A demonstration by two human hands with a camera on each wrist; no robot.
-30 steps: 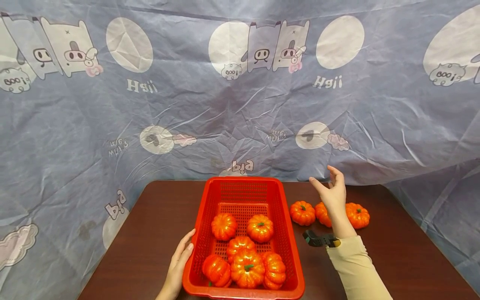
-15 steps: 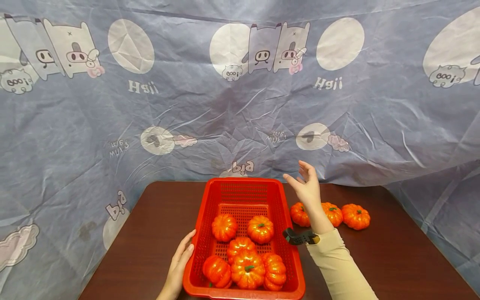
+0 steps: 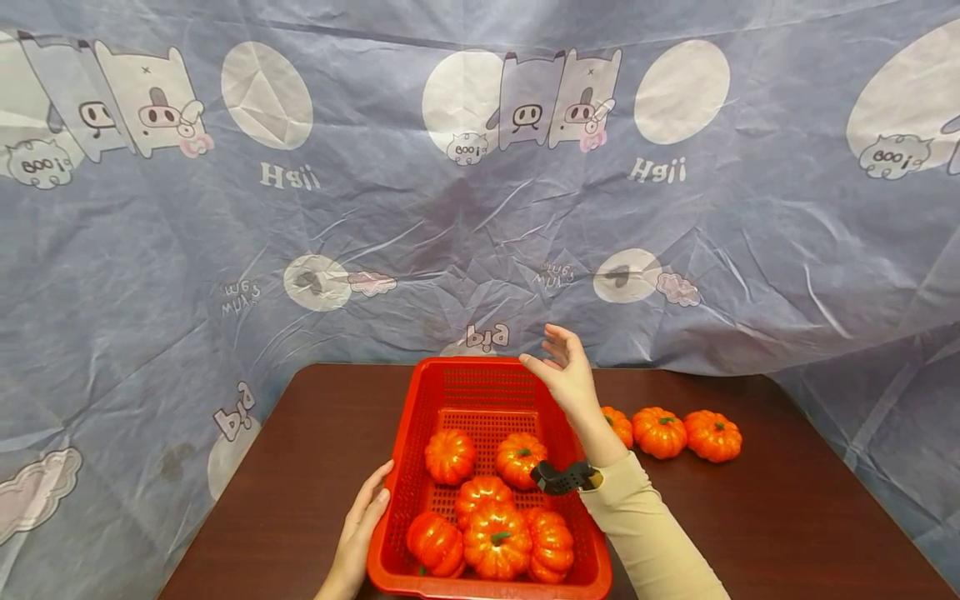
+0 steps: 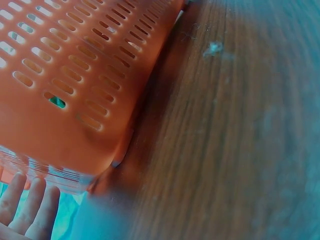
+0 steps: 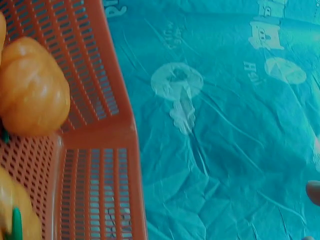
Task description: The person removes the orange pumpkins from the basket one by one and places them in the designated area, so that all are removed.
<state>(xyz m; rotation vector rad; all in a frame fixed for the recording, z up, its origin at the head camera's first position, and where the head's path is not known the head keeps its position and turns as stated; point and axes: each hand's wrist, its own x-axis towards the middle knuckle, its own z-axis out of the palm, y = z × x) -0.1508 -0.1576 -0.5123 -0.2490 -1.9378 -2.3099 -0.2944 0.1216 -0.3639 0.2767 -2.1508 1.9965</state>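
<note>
A red slotted plastic basket [image 3: 487, 589] holds several shiny orange toy pumpkins [image 3: 495, 554], most of them crowded at its near end. My left hand [image 3: 356, 533] rests against the basket's left side, its fingers [image 4: 32, 205] extended along the wall in the left wrist view. Over the basket's right side hovers my right hand [image 3: 566, 379], thumb and fingers apart with nothing between them. Below its forearm, a pumpkin [image 3: 519, 460] inside is partly covered by the black wrist device [image 3: 562, 477]. Just a fingertip [image 5: 314, 191] shows in the right wrist view.
Right of the basket, three more pumpkins [image 3: 660, 433] stand in a row on the dark brown table [image 3: 292, 467]; the nearest to the basket is partly behind the right forearm. A grey-blue printed cloth [image 3: 450, 217] hangs behind and at the sides.
My right hand has moved left from above the row of pumpkins to over the basket's right side, staying empty. My left hand, the basket and the pumpkins keep their places.
</note>
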